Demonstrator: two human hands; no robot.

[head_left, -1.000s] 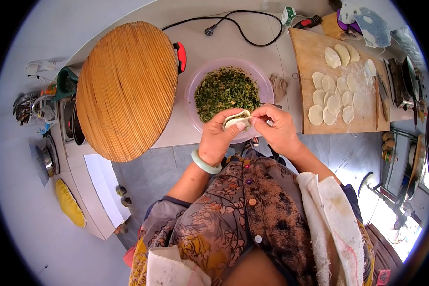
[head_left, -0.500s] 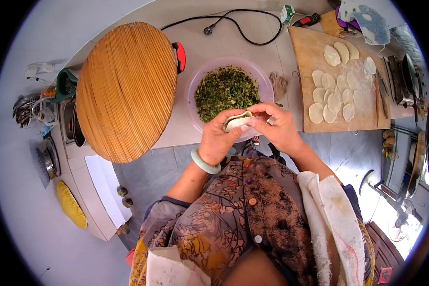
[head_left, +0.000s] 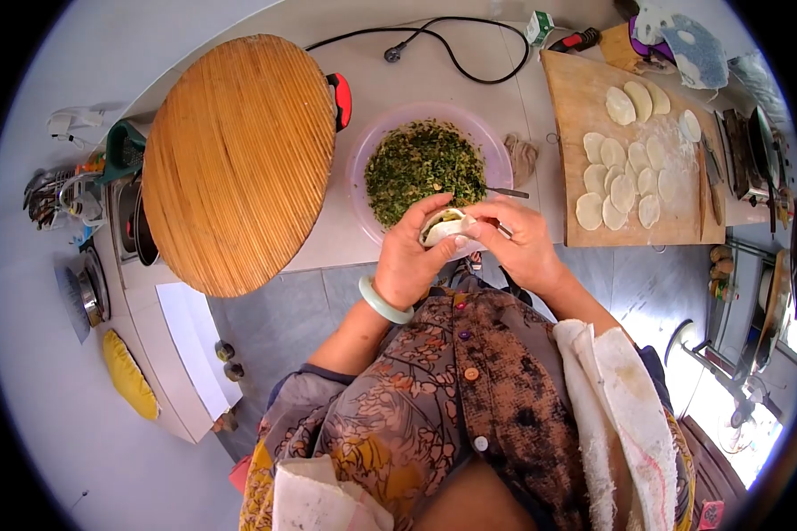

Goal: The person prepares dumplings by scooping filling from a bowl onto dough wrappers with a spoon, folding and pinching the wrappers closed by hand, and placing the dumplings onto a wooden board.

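1. First, at far L: round wooden slatted board point(head_left: 239, 168), w/ red handle point(head_left: 342, 102) just beside it.
2. L hand point(head_left: 405, 261): thumb & fingers pinching L side of dough wrapper point(head_left: 443, 232).
3. Bowl point(head_left: 359, 173), w/ chopped green filling point(head_left: 421, 164), behind hands. Wrapper is btwn both hands, above bowl's near rim, part-folded, filling visible in the opening. Handling (est.): light, soft, stretchy; prob. tears if pulled thin, may slip if edge is wet. Best hold: dough edges, w/ light fingertip pressure; avoid squeezing the filled middle.
4. R hand point(head_left: 522, 243): thumb & fingers pinching wrapper's R edge. Thin rod point(head_left: 504, 230) shows at the fingers; can't tell if gripped. Utensil handle point(head_left: 509, 192) juts over bowl rim.
5. Far R: cutting board point(head_left: 593, 232) w/ flat dough rounds point(head_left: 622, 193), some overlapping.
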